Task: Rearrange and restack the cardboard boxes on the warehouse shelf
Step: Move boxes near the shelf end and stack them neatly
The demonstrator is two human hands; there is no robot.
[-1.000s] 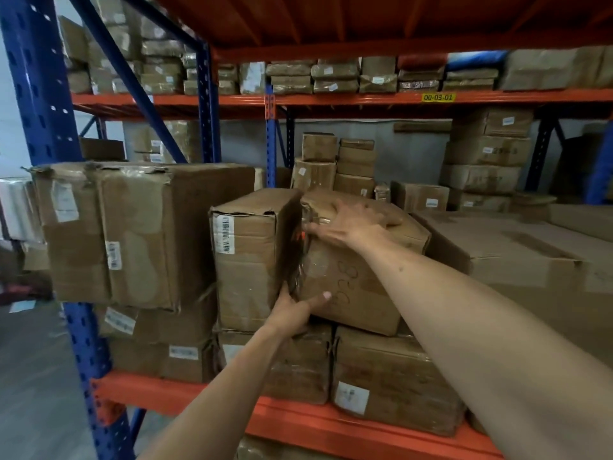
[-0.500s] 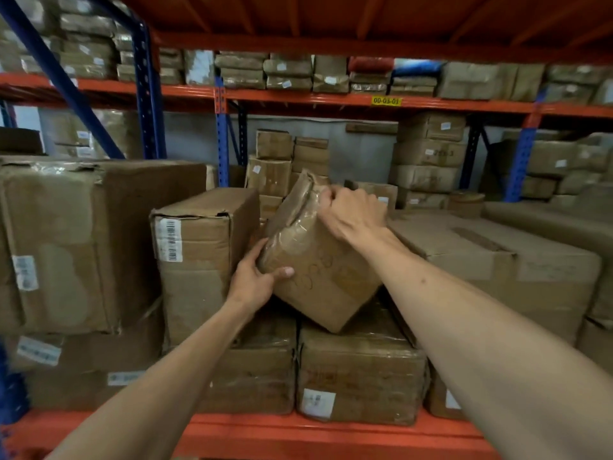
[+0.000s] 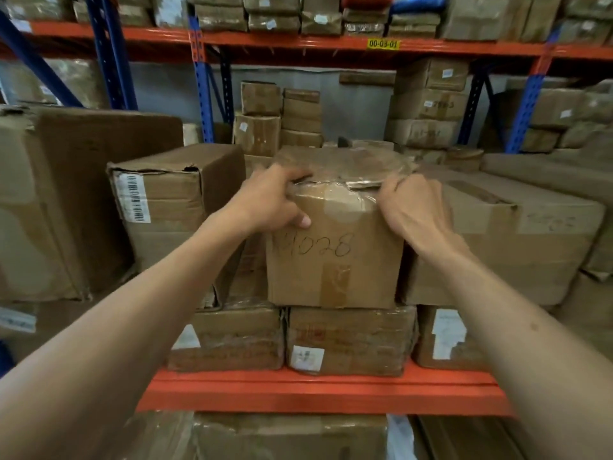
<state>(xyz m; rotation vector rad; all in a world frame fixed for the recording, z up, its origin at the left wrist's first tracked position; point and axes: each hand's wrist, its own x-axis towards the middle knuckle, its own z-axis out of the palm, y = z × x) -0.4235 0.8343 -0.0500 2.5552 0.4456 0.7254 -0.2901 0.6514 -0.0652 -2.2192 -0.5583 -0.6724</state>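
A taped cardboard box (image 3: 335,260) with "028" handwritten on its front stands upright on top of two flatter boxes (image 3: 351,340) at the shelf's front. My left hand (image 3: 272,197) grips its upper left corner, thumb on the front face. Over the upper right corner curls my right hand (image 3: 414,207), fingers on the top edge. To the left stands a box with a barcode label (image 3: 159,194), a narrow gap apart from the held box. A wide low box (image 3: 504,234) touches it on the right.
The orange shelf beam (image 3: 318,390) runs below the stack. A large box (image 3: 66,200) fills the far left. Blue uprights (image 3: 202,94) and stacked boxes (image 3: 428,104) stand behind, and more boxes line the upper shelf (image 3: 298,44). Further boxes (image 3: 285,436) lie on the level below.
The marked box was tilted on its corner between both hands; it now stands upright and square on the lower boxes. My left hand moved from its lower side to its top left corner.
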